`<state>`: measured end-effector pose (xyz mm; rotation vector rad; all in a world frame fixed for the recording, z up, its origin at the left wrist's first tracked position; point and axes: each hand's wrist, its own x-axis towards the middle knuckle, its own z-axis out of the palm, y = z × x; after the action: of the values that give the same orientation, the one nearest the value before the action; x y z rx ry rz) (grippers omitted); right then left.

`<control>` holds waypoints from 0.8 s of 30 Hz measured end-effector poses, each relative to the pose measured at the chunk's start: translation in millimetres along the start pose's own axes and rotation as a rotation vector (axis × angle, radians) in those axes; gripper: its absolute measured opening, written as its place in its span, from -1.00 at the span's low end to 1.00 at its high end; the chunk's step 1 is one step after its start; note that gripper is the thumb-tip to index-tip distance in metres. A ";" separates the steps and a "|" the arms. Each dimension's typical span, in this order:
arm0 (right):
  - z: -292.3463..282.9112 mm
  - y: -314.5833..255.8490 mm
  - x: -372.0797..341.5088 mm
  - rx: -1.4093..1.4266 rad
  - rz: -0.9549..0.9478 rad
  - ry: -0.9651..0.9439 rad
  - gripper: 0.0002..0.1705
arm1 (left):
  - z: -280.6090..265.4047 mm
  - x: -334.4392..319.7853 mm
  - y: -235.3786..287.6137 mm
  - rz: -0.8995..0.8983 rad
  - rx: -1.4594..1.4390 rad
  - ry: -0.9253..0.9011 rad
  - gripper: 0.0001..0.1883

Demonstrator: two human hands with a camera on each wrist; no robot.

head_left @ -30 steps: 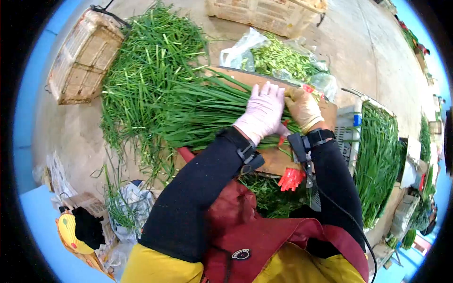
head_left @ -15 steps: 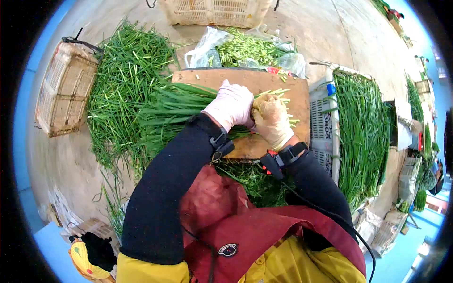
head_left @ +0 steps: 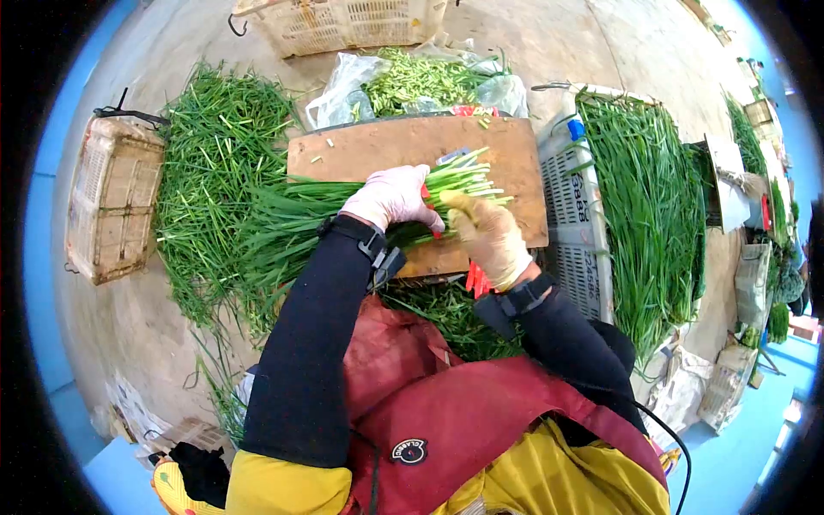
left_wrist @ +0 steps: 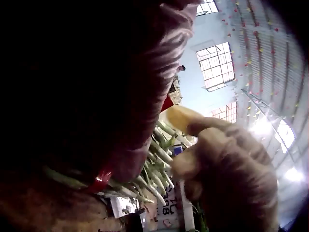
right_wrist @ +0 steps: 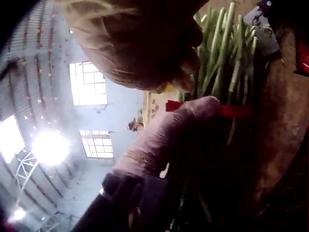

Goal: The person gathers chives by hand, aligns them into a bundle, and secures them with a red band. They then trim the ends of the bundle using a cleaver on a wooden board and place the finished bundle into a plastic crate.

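Observation:
A bunch of garlic chives [head_left: 468,176] lies across the wooden board [head_left: 378,142], pale stem ends to the right, long leaves to the left. My pink-gloved left hand [head_left: 390,196] grips it from above, just left of a red band [right_wrist: 234,111] around the stems. In the right wrist view its thumb lies along that band. My yellow-gloved right hand [head_left: 493,236] is beside the stem ends, fingers loosely bent, nothing gripped; in the right wrist view its fingertips are right at the stalks. Red strips [head_left: 477,279] hang at the board's near edge by the right wrist.
Loose chives [head_left: 215,180] are heaped on the floor at left. Cut pieces [head_left: 421,81] fill a plastic bag behind the board. A crate [head_left: 571,206] packed with chives stands at right. A flat grey metal piece [head_left: 452,156] lies on the board. Other crates [head_left: 116,197] stand around.
Both hands were over the bunch, then the right hand closed around its stem end. Now the right hand has loosened, and the red band and stem ends show. The head view has shifted too.

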<state>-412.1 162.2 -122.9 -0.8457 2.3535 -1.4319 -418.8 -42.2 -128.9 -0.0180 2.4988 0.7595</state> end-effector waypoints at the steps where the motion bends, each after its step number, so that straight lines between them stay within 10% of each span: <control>1: 6.0 4.5 -1.1 -0.068 -0.040 0.008 -0.66 | 1.0 0.7 -2.2 0.036 0.000 0.012 -0.18; 24: 42.2 9.1 32.1 0.036 0.058 0.056 -0.79 | 9.4 4.4 -16.9 0.106 0.050 0.052 -0.48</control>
<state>-419.8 115.7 -148.6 -0.7313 2.3649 -1.4884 -415.4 -50.9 -146.3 0.1150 2.5844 0.7475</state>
